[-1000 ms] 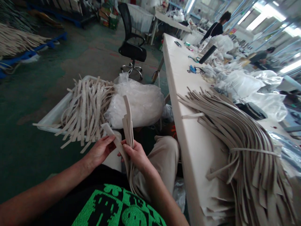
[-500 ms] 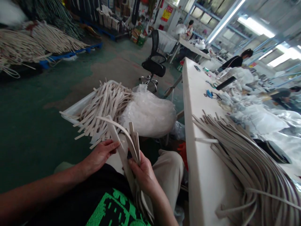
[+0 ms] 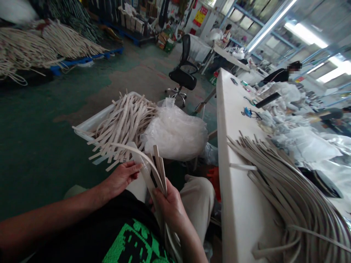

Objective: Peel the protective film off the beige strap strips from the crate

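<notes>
My left hand (image 3: 123,179) pinches the edge of a narrow, translucent plastic sleeve (image 3: 146,171) between thumb and fingers. Beside it, my right hand (image 3: 170,202) is wrapped round a small bunch of flat beige straps (image 3: 160,163). One strap in that bunch curves over to the left, behind the upper end of the sleeve. The sleeve's lower part runs down next to my right hand; whether that hand grips it too is hidden. Further lengths of strap hang below my right hand, across my lap.
Ahead stands a white bin (image 3: 91,118) heaped with loose beige straps (image 3: 128,122), beside a bulging clear plastic bag (image 3: 178,131). At right, a white table (image 3: 233,204) carries a long pile of straps (image 3: 296,193). Beyond are an office chair (image 3: 183,77) and people at work.
Both hands, with the sleeve and straps, appear slightly lower and to the right in the picture. The whole view has shifted a little right. Both grips look the same.
</notes>
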Tool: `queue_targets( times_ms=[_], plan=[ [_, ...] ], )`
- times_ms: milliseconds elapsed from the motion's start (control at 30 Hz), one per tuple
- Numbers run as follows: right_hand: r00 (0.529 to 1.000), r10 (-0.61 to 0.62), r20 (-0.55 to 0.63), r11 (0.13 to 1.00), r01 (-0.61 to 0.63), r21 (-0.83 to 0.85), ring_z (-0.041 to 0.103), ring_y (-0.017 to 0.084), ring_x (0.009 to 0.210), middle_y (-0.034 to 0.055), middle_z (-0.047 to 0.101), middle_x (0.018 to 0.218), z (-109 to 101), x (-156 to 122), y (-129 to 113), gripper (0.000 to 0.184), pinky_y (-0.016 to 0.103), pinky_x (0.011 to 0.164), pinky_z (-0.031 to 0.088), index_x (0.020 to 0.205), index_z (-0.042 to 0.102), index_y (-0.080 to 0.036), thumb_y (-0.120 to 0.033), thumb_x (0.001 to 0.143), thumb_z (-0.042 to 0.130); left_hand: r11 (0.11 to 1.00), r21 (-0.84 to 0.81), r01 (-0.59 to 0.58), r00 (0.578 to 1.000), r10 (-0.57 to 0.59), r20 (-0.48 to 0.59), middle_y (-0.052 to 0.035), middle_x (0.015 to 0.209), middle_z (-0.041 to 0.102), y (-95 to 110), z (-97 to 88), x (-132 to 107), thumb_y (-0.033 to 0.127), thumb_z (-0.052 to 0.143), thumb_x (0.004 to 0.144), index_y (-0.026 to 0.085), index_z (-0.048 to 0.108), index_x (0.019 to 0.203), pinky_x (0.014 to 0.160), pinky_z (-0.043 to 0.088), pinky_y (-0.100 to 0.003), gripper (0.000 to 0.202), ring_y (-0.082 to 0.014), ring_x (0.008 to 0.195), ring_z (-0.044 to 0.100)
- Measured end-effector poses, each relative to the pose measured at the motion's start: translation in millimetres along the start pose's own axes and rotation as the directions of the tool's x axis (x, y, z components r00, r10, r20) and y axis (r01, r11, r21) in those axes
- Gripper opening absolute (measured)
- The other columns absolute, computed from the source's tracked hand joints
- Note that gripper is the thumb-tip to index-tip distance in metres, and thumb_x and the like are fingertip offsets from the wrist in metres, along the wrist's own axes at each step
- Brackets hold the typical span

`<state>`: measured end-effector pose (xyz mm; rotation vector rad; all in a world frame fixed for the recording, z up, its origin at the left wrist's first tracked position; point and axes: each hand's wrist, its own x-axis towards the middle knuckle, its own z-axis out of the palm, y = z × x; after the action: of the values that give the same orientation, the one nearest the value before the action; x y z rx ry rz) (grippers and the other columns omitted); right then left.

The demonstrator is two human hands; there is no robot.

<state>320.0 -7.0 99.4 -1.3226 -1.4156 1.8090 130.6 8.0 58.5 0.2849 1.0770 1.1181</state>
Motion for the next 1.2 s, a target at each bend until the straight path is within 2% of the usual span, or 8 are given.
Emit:
queue_targets(
  times_ms=[100, 200, 367, 567, 767, 900, 1000, 1200],
  plan=[
    [0.989, -0.093, -0.115, 0.99, 0.08, -0.118, 0.05, 0.009, 0.047, -0.0052, 0.059, 0.066, -2, 4, 2, 0.034, 0.017, 0.044, 0.042, 0.124, 0.059, -0.02, -0.038, 0.095, 0.059, 0.998, -0.016, 0.063, 0.995, -0.061, 0.082, -0.0012, 0.07, 0.065, -7, 9.6, -2, 0.041, 0.101, 0.048, 0.013, 0.078, 0.075, 0.056, 0.045, -0.022, 0.046, -0.0095, 0.058, 0.052],
    [0.979, -0.087, -0.186, 0.996, 0.082, -0.034, 0.051, 0.009, 0.048, -0.0045, 0.059, 0.069, -4, 11, 7, 0.035, 0.019, 0.045, 0.045, 0.12, 0.059, -0.02, -0.04, 0.091, 0.061, 0.993, -0.024, 0.119, 0.973, -0.112, 0.202, -0.0043, 0.073, 0.068, -14, 21.1, -4, 0.046, 0.098, 0.054, 0.013, 0.079, 0.079, 0.061, 0.051, -0.027, 0.046, -0.0142, 0.063, 0.058],
    [0.996, 0.017, -0.092, 0.998, -0.012, 0.058, 0.053, 0.011, 0.049, -0.0035, 0.06, 0.069, -12, -9, 14, 0.037, 0.02, 0.044, 0.046, 0.121, 0.058, -0.019, -0.043, 0.093, 0.06, 0.997, -0.062, 0.034, 0.998, -0.031, 0.06, 0.0018, 0.064, 0.061, -5, 19.0, 5, 0.036, 0.103, 0.046, 0.014, 0.077, 0.071, 0.053, 0.044, -0.017, 0.042, -0.0064, 0.056, 0.049],
    [0.949, -0.129, -0.288, 0.99, 0.106, -0.093, 0.047, 0.009, 0.049, -0.0047, 0.057, 0.07, -8, -1, 7, 0.033, 0.018, 0.043, 0.042, 0.121, 0.062, -0.021, -0.038, 0.093, 0.061, 0.986, -0.022, 0.163, 0.97, -0.156, 0.185, -0.0005, 0.068, 0.065, -17, 30.0, -5, 0.038, 0.1, 0.052, 0.013, 0.078, 0.074, 0.058, 0.047, -0.02, 0.041, -0.0082, 0.059, 0.052],
    [0.994, -0.015, -0.105, 1.0, 0.013, -0.015, 0.056, 0.012, 0.052, -0.0027, 0.064, 0.073, -13, -21, 1, 0.036, 0.021, 0.049, 0.049, 0.13, 0.059, -0.025, -0.036, 0.096, 0.059, 0.997, -0.04, 0.059, 0.992, -0.054, 0.116, 0.0004, 0.067, 0.064, -11, 22.8, -1, 0.031, 0.099, 0.054, 0.014, 0.076, 0.072, 0.056, 0.046, -0.02, 0.034, -0.0086, 0.059, 0.053],
    [0.973, -0.107, -0.205, 0.98, 0.068, -0.189, 0.057, 0.012, 0.054, -0.0029, 0.064, 0.073, -10, -17, 0, 0.043, 0.02, 0.05, 0.047, 0.138, 0.058, -0.027, -0.026, 0.095, 0.059, 0.993, -0.003, 0.116, 0.978, -0.113, 0.174, -0.0009, 0.072, 0.066, -18, 27.7, -6, 0.032, 0.098, 0.057, 0.014, 0.076, 0.075, 0.057, 0.048, -0.02, 0.033, -0.0096, 0.06, 0.054],
    [0.961, -0.137, -0.241, 0.98, 0.096, -0.174, 0.057, 0.011, 0.053, -0.0023, 0.067, 0.077, -10, -5, -1, 0.041, 0.02, 0.05, 0.048, 0.136, 0.059, -0.026, -0.026, 0.095, 0.058, 0.99, 0.008, 0.144, 0.965, -0.142, 0.221, -0.0009, 0.07, 0.066, -17, 32.6, -2, 0.036, 0.096, 0.061, 0.014, 0.076, 0.077, 0.059, 0.051, -0.023, 0.034, -0.0113, 0.061, 0.057],
    [0.984, -0.068, -0.164, 0.993, 0.051, -0.103, 0.055, 0.01, 0.048, -0.0047, 0.064, 0.07, -14, -16, -3, 0.04, 0.018, 0.045, 0.046, 0.135, 0.058, -0.026, -0.03, 0.095, 0.058, 0.998, -0.056, -0.034, 0.997, 0.037, 0.066, 0.0026, 0.061, 0.062, 4, 27.3, 19, 0.023, 0.1, 0.05, 0.014, 0.072, 0.066, 0.05, 0.045, -0.016, 0.033, -0.0068, 0.053, 0.05]
  ],
)
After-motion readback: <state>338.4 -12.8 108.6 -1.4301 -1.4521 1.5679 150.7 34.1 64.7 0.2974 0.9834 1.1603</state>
